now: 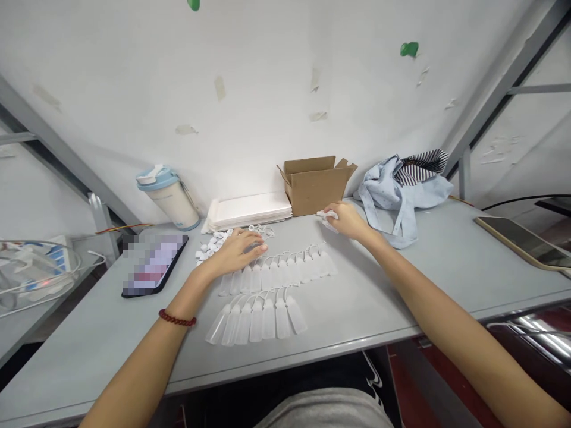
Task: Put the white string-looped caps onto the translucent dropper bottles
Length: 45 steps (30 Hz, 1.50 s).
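Observation:
My left hand [241,251] hovers over or rests at the left end of a row of translucent white plastic pieces, fingers apart and stretched out; contact is hard to tell. Beside it lies a heap of small white caps [212,245], partly hidden by the hand. Just in front of the cardboard box, my right hand [345,219] is closed on a small whitish plastic piece [328,219], whose exact kind is unclear. Two rows of flat, tapered plastic pieces with thin white loops lie on the table, a back row [294,270] and a shorter front row [256,321].
An open cardboard box [314,189] and a stack of white flat sheets [250,211] stand by the wall. Left are a tumbler [172,199] and a phone [156,264]. Right are a light blue cloth bag [392,196] and another phone [526,241] on the grey table [357,309].

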{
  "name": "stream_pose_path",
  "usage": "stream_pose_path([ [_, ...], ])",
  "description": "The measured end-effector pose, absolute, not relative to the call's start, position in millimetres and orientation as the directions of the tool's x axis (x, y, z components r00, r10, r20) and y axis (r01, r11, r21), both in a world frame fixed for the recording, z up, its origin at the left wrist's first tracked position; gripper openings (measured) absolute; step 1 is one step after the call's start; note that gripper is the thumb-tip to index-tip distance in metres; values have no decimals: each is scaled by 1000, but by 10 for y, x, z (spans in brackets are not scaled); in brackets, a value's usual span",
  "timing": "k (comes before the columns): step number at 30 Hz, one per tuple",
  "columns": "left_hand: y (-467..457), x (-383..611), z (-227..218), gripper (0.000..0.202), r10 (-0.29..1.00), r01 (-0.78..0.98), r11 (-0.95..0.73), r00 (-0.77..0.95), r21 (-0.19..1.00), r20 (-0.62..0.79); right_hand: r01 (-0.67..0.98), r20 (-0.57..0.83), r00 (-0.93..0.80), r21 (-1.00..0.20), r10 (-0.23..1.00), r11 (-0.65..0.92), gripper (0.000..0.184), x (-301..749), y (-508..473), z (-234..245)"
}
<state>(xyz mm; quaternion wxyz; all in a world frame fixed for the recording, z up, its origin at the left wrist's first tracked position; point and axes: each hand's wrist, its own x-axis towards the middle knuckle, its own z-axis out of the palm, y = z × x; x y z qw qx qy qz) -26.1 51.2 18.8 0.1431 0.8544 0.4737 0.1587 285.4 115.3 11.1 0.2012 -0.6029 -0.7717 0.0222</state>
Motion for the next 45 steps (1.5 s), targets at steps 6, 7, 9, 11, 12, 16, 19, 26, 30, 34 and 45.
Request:
stream_pose_path([
  [6,534,-241,150,49,847,747,-520,515,415,135,935,320,-167,-249,933,253,30,2915,1206,81],
  [7,536,-245,148,49,847,736,-519,510,435,148,935,312,-169,-250,935,252,30,2921,1211,75],
  [9,539,-257,152,49,862,716,-497,472,490,185,932,296,-171,-260,940,251,31,2928,1218,65],
  [11,539,-269,170,50,892,694,-447,394,565,222,929,286,-169,-272,943,250,31,2932,1220,59],
  [12,537,-275,183,51,907,674,-418,349,609,236,928,284,-167,-277,944,248,32,2934,1221,57],
  [16,516,-290,244,53,951,544,-310,183,780,251,924,276,-165,-291,947,246,34,2932,1224,50],
  [19,484,-282,293,47,974,472,-226,97,852,205,918,271,-172,-306,947,254,33,2918,1222,49],
  [26,438,-240,350,25,990,312,-137,15,940,139,914,285,-157,-320,945,249,31,2939,1242,42],
  [30,455,-262,328,20,987,228,-159,7,961,161,926,283,-147,-298,948,232,30,2967,1263,4],
  [34,471,-276,300,21,985,203,-172,7,964,175,927,275,-163,-286,947,242,30,2961,1273,-25],
  [45,453,-270,296,30,991,226,-126,-6,966,131,913,298,-153,-322,942,250,29,2953,1273,24],
])
